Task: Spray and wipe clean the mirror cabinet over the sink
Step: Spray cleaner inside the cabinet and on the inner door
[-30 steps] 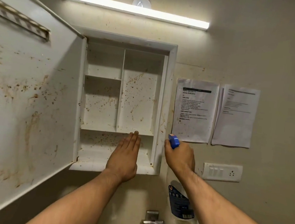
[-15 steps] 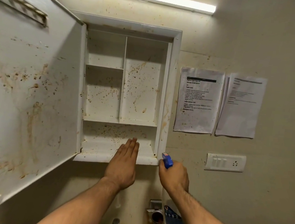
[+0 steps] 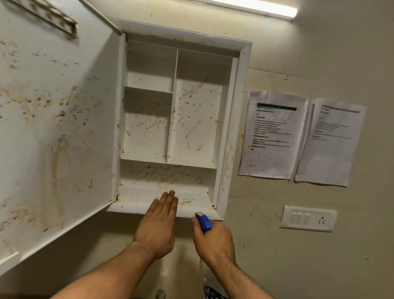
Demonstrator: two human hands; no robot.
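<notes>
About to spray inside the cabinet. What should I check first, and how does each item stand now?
1. Cabinet door swung open: ok.
2. Right hand grips spray bottle: ok.
3. Nozzle aimed at stained back panel: cannot tell.
4. Left hand clear of the spray: not ok, straight fingers reach over the bottom shelf.
5. Wiping cloth ready: not ok, none in view.
</notes>
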